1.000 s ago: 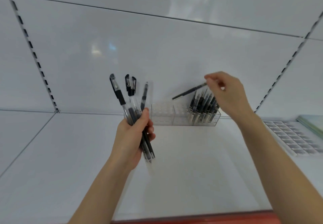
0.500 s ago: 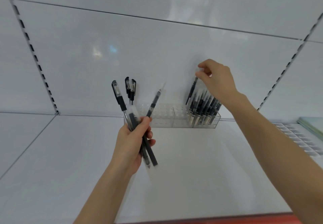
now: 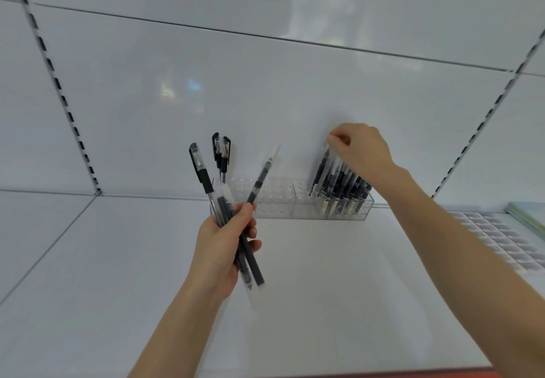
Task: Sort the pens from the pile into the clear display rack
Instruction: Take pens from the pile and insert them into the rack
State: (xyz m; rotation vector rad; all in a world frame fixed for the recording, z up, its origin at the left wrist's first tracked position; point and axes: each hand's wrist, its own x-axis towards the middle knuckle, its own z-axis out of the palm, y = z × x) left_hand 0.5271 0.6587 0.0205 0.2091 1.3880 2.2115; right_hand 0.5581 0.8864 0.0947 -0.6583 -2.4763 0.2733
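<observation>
Fingers first: the right hand (image 3: 362, 153) is curled up tight, thumb and forefinger pinching the very top of a slim black pen in a clear plastic sleeve (image 3: 322, 171). That pen stands at the left edge of the cluster of black sleeved pens (image 3: 345, 184) parked in the rightmost section of the long clear plastic display rack (image 3: 277, 209). Its long axis runs nearly upright, with the top leaning a bit right and the bottom end down at the rack. Can't tell if it's fully seated, it's too blurry there.

The left hand (image 3: 221, 247) is wrapped round a fanned bunch of black gel pens (image 3: 206, 183), thumb across the front and fingertips peeking out on the right. The bunch is held in the air in front of the rack's left end. Capped ends point up: one with a rubber grip leans left, two stand almost straight, and one in a clear sleeve tilts right. The bottom ends stick out below the palm, pointing down and to the right.

The rack sits on the flat white shelf (image 3: 324, 304), pushed back near the glossy white back panel (image 3: 265, 97). Off to the right on the shelf there's a blurry sheet of small grey squares (image 3: 498, 239).
</observation>
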